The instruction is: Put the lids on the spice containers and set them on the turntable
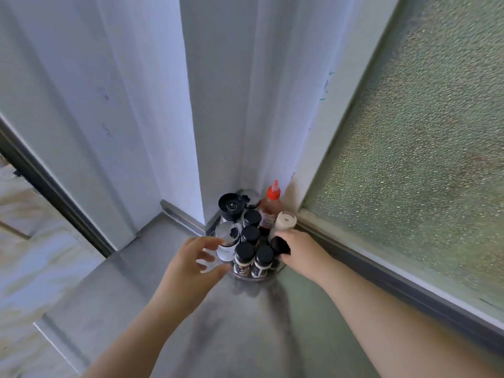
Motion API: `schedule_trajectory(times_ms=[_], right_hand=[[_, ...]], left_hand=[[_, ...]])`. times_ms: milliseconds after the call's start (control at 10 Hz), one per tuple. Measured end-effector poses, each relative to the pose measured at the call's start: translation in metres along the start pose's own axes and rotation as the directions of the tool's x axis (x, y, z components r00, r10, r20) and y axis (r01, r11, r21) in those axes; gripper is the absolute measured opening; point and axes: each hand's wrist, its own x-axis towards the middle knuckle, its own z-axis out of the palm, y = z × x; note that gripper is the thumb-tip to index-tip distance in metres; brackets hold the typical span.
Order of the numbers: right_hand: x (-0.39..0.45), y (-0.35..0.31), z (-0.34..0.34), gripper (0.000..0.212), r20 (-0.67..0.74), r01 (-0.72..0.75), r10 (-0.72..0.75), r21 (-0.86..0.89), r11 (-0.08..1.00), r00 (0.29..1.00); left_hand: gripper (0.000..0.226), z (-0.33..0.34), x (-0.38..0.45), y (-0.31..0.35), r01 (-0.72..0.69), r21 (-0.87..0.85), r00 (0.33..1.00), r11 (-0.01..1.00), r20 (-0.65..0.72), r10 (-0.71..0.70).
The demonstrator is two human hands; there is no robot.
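In the far corner of the steel table point(245, 336), where the white walls meet the frosted window point(409, 159), both hands work at the turntable point(255, 278). The right hand point(302, 252) grips a black-lidded spice container point(280, 245) at the right edge of the turntable, fingers curled round it; whether its base is already seated cannot be determined. The left hand point(195, 264) is at the left edge, fingers spread and loosely bent toward a clear jar with a silver lid point(228, 236). Motion blur prevents confirming contact, and it appears to hold nothing.

Just beyond the hands, two black-lidded bottles point(253, 259) stand upright at the near edge, touching each other. Behind them stand two more black-lidded containers point(251, 227). Farther back are a large black-capped jar point(230, 205), a second silver-lidded jar point(250, 198), a red-capped sauce bottle point(271, 208) and a white-capped bottle point(285, 222), which is tilted to the right.

Status, as a judgement: every container in view carries a lid, and no loose lid or container lies on the visible table. The capping step appears complete. The remaining work appears limited to seating the gripped container and, if required, rotating or tidying the packed turntable.
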Motion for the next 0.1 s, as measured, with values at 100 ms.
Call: schedule_trajectory(times_ms=[100], right_hand=[[-0.0068,0.0008,0.0000,0.064,0.020,-0.044,0.043,0.032,0.999,0.999]], left_hand=[[0.038,0.0007,0.0015,0.0033,0.027,0.024,0.999,0.999,0.019,-0.027]])
